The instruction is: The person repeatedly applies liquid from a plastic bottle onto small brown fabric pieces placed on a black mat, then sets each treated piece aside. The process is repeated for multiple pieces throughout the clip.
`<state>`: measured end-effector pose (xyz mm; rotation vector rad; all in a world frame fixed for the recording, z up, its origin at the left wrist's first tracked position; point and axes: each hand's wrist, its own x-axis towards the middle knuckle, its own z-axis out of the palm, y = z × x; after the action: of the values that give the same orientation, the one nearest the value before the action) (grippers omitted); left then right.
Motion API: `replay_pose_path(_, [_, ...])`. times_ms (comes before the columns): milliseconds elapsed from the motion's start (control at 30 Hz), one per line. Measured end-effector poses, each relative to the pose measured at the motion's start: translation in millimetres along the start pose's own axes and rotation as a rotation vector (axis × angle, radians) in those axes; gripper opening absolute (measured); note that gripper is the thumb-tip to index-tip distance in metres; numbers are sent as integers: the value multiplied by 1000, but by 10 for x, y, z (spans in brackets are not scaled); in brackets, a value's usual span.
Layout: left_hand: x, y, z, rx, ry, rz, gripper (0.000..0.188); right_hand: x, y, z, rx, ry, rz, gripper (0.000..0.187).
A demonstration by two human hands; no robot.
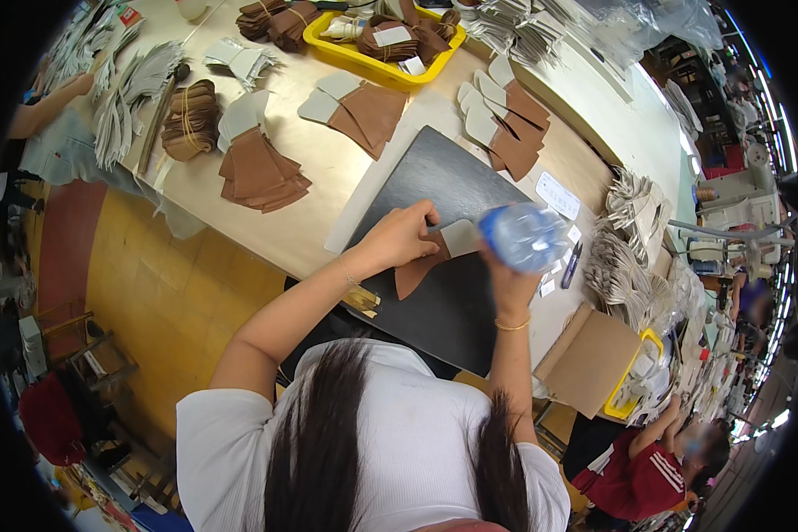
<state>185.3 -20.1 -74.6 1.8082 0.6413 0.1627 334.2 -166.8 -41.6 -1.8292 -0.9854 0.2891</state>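
Observation:
A brown leather piece (421, 273) with a white tab (457, 238) at its right end lies on a black board (452, 306). My left hand (397, 238) is over its upper left part, fingers bent and closed at its edge. To the right, my right hand (512, 288) grips a clear plastic bottle (525, 238) with a blue end, blurred by motion. The bottle is above the board, beside the white tab, and hides part of my fingers. Beyond the board lie fanned brown pieces with white tabs (368, 115), more to the right (516, 124) and left (262, 168).
A yellow tray (377, 66) holds brown bundles at the back. Banded brown pieces (189, 118) lie on the left. White bundles (625, 275), a purple pen (572, 266) and cardboard (590, 359) are on the right. A co-worker in red (634, 474) sits at lower right.

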Motion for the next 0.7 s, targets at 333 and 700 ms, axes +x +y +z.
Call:
replay_pose_path(333, [19,5,-34,-8,-21,-40,40,-1,-95,226,-93,-16,-136,56])
replay_pose_path(700, [99,12,-82,27,-78,-71,35,62,-257,330,-34,28,-301,54])
